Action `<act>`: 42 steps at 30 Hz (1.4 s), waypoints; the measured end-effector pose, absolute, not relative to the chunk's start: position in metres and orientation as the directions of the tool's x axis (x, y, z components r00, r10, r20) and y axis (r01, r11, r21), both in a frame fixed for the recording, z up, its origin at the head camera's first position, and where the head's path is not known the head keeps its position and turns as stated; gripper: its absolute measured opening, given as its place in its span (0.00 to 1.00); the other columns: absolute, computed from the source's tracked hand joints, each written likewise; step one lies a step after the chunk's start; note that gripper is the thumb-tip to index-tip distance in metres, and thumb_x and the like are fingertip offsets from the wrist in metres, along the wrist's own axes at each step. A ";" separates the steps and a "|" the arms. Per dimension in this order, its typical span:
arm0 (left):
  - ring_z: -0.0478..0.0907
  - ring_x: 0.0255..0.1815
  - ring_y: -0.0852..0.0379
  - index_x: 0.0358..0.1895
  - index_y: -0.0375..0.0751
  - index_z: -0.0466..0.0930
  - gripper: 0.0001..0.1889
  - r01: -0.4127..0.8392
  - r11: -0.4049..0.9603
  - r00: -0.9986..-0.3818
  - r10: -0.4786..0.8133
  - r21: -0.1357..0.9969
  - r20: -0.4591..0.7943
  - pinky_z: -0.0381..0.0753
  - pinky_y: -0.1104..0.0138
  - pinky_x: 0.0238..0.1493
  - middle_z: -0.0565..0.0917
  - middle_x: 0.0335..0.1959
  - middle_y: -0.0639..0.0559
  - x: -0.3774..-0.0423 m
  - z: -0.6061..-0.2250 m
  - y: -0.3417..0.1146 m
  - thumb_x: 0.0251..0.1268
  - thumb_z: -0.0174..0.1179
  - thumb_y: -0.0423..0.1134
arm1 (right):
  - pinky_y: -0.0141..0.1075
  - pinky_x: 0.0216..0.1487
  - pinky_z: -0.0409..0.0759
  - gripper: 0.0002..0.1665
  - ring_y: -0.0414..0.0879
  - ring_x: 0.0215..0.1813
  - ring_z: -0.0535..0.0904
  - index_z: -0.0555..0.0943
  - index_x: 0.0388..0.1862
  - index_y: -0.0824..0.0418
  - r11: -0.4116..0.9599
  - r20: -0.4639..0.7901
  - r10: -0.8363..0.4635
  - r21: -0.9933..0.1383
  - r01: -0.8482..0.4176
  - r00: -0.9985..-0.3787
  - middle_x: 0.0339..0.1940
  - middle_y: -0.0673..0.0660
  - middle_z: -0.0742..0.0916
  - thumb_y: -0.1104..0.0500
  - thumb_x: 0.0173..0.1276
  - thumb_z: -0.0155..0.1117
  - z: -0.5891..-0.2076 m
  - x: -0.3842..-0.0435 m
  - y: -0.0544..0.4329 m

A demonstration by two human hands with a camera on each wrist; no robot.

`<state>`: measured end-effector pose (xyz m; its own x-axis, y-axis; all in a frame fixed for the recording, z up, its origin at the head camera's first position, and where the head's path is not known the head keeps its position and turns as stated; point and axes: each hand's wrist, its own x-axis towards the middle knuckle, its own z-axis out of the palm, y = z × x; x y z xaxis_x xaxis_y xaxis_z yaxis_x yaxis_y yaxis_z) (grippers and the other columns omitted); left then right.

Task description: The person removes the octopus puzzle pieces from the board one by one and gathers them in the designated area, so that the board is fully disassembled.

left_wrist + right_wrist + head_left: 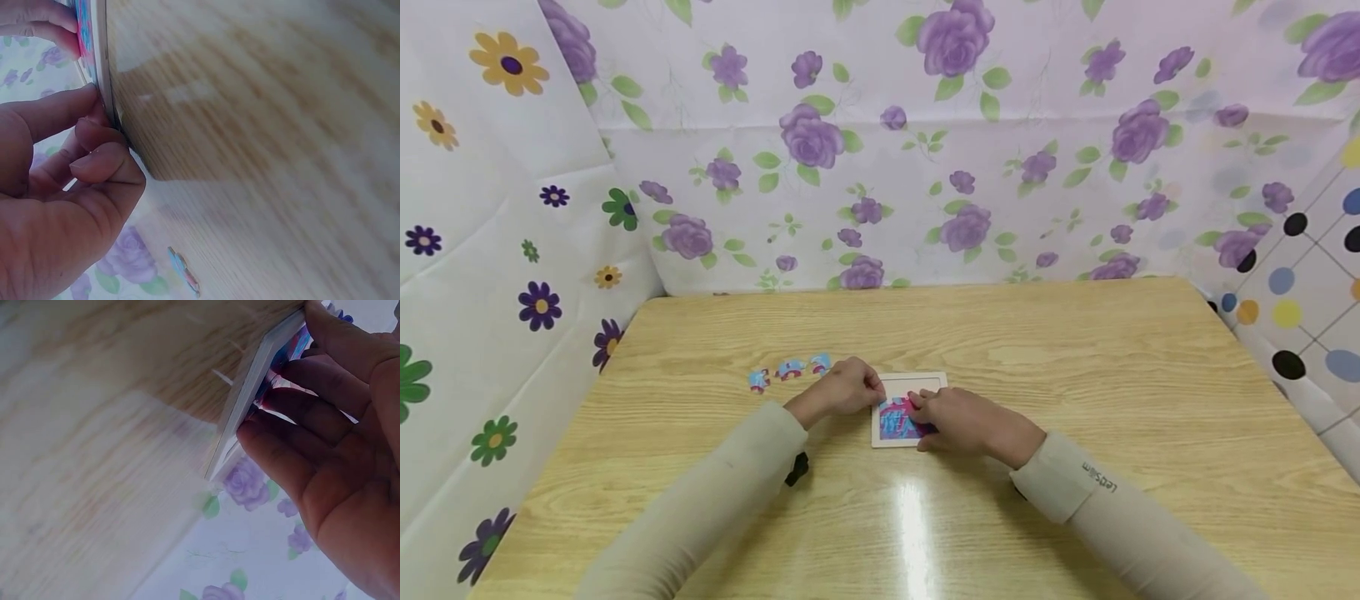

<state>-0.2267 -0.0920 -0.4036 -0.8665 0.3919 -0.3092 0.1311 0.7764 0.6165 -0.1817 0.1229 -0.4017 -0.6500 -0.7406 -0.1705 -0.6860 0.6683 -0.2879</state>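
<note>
A white-bordered jigsaw puzzle tray [913, 381] lies on the table, its lower part filled with pink and blue pieces [895, 421]; the upper strip shows a pale base. My left hand [848, 387] is at the tray's left side. In the left wrist view, its curled thumb and forefinger pinch the tray border [102, 50]. My right hand [966, 421] reaches over the tray's right side, its fingers [300, 406] extended and touching the pieces and border. The right hand hides the pieces at that side.
Three loose puzzle pieces, one left [759, 381], one middle [790, 369] and one right [820, 362], lie on the table beyond the left forearm. Flowered cloth [880, 167] hangs behind the wooden table [1075, 350].
</note>
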 end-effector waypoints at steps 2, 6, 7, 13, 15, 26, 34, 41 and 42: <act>0.70 0.30 0.58 0.32 0.43 0.86 0.07 0.133 0.775 -0.865 0.395 0.618 -0.309 0.69 0.69 0.32 0.81 0.28 0.54 -0.227 -0.404 -0.092 0.70 0.64 0.37 | 0.48 0.63 0.74 0.28 0.60 0.69 0.71 0.78 0.66 0.61 0.667 -0.178 -0.743 -0.279 -0.691 -0.645 0.70 0.66 0.73 0.54 0.70 0.68 -0.400 -0.180 0.122; 0.71 0.29 0.58 0.32 0.42 0.87 0.07 0.134 0.771 -0.861 0.401 0.623 -0.311 0.69 0.69 0.31 0.82 0.28 0.54 -0.226 -0.403 -0.092 0.70 0.64 0.37 | 0.50 0.60 0.76 0.24 0.66 0.69 0.69 0.78 0.68 0.54 0.661 -0.197 -0.750 -0.244 -0.709 -0.632 0.70 0.71 0.71 0.55 0.74 0.63 -0.398 -0.175 0.119; 0.71 0.30 0.58 0.32 0.42 0.86 0.07 0.137 0.771 -0.860 0.404 0.621 -0.311 0.70 0.69 0.31 0.82 0.28 0.54 -0.226 -0.403 -0.092 0.70 0.64 0.37 | 0.50 0.60 0.76 0.24 0.67 0.69 0.69 0.78 0.68 0.52 0.662 -0.203 -0.749 -0.235 -0.712 -0.630 0.70 0.72 0.70 0.55 0.75 0.62 -0.398 -0.174 0.118; 0.73 0.31 0.58 0.32 0.42 0.86 0.07 0.131 0.784 -0.857 0.396 0.606 -0.328 0.71 0.69 0.33 0.82 0.30 0.54 -0.227 -0.401 -0.091 0.70 0.63 0.37 | 0.51 0.61 0.76 0.23 0.66 0.71 0.67 0.78 0.68 0.50 0.672 -0.224 -0.740 -0.197 -0.714 -0.634 0.71 0.71 0.71 0.57 0.76 0.59 -0.398 -0.171 0.115; 0.73 0.31 0.57 0.33 0.42 0.87 0.07 0.141 0.786 -0.855 0.403 0.602 -0.327 0.71 0.69 0.33 0.83 0.31 0.54 -0.226 -0.399 -0.090 0.70 0.63 0.37 | 0.51 0.61 0.76 0.23 0.66 0.71 0.66 0.77 0.69 0.50 0.670 -0.232 -0.741 -0.186 -0.719 -0.630 0.71 0.71 0.70 0.58 0.77 0.59 -0.398 -0.171 0.114; 0.73 0.32 0.57 0.35 0.41 0.87 0.07 0.154 0.795 -0.835 0.423 0.587 -0.353 0.72 0.68 0.34 0.84 0.35 0.53 -0.227 -0.393 -0.090 0.72 0.61 0.37 | 0.52 0.61 0.75 0.24 0.66 0.72 0.66 0.77 0.69 0.51 0.680 -0.233 -0.732 -0.189 -0.708 -0.640 0.71 0.70 0.70 0.61 0.76 0.59 -0.397 -0.170 0.115; 0.71 0.30 0.57 0.37 0.38 0.86 0.08 0.133 0.770 -0.813 0.445 0.624 -0.377 0.70 0.68 0.32 0.83 0.34 0.49 -0.226 -0.386 -0.092 0.73 0.60 0.36 | 0.52 0.62 0.74 0.24 0.66 0.73 0.64 0.77 0.69 0.51 0.699 -0.247 -0.714 -0.203 -0.686 -0.655 0.73 0.69 0.69 0.62 0.76 0.58 -0.398 -0.170 0.115; 0.72 0.29 0.58 0.38 0.38 0.86 0.08 0.144 0.762 -0.801 0.464 0.632 -0.378 0.71 0.68 0.32 0.83 0.34 0.49 -0.224 -0.383 -0.094 0.74 0.59 0.37 | 0.52 0.61 0.75 0.23 0.66 0.72 0.65 0.78 0.68 0.51 0.693 -0.239 -0.720 -0.211 -0.689 -0.652 0.72 0.70 0.69 0.62 0.76 0.58 -0.397 -0.170 0.115; 0.72 0.29 0.58 0.38 0.38 0.86 0.08 0.154 0.761 -0.798 0.472 0.630 -0.375 0.71 0.68 0.32 0.83 0.34 0.49 -0.224 -0.383 -0.094 0.74 0.59 0.37 | 0.52 0.61 0.76 0.23 0.66 0.71 0.66 0.78 0.68 0.50 0.692 -0.236 -0.721 -0.211 -0.690 -0.651 0.72 0.71 0.70 0.62 0.76 0.58 -0.397 -0.170 0.115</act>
